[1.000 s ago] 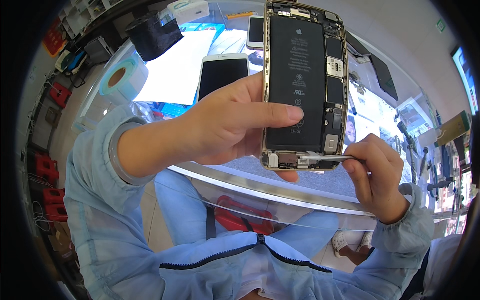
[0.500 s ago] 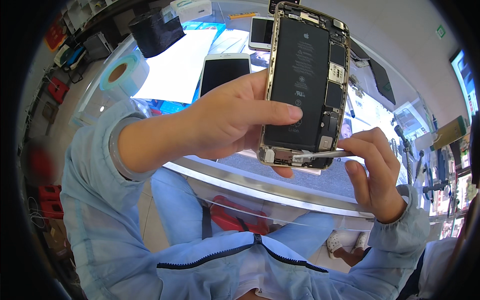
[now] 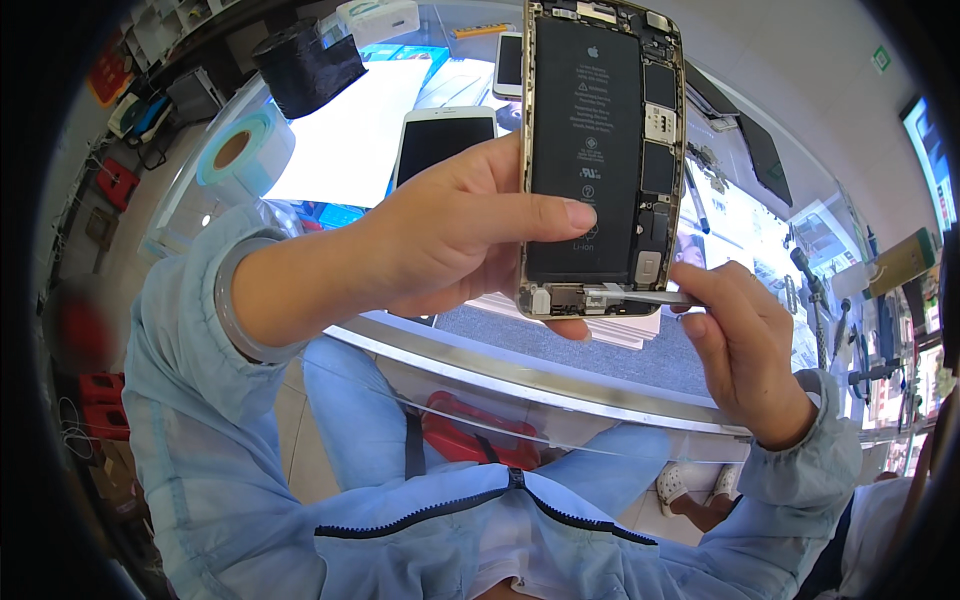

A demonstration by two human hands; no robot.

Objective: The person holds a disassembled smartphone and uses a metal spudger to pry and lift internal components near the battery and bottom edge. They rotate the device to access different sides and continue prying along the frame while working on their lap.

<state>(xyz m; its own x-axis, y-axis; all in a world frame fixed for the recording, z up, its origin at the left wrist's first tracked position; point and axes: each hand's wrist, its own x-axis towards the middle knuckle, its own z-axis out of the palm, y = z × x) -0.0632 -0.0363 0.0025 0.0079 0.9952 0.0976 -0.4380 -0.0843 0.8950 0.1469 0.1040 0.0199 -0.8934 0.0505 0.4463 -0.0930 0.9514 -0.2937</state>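
Note:
My left hand (image 3: 450,230) grips an opened smartphone (image 3: 655,215) with its back off, held above the counter. My thumb lies across the black battery (image 3: 590,130), and fingers support the phone from beneath. Circuit boards and silver shields show along its right side. My right hand (image 3: 740,345) pinches a slim silver metal tool (image 3: 665,297) between thumb and fingers. The tool's flat end lies over the small parts at the phone's lower edge, by a silver piece (image 3: 598,298). Whether it presses on them I cannot tell.
A white phone (image 3: 450,135) with a dark screen lies behind my left hand, another (image 3: 508,70) beyond it. A tape roll (image 3: 235,150) and a black object (image 3: 305,70) stand at the left. White sheets (image 3: 345,140) cover the counter. Tools (image 3: 855,370) hang at the right.
The phone and my left hand have shifted slightly left and up. My right hand has moved a little with them; the tool's end stays at the phone's lower edge.

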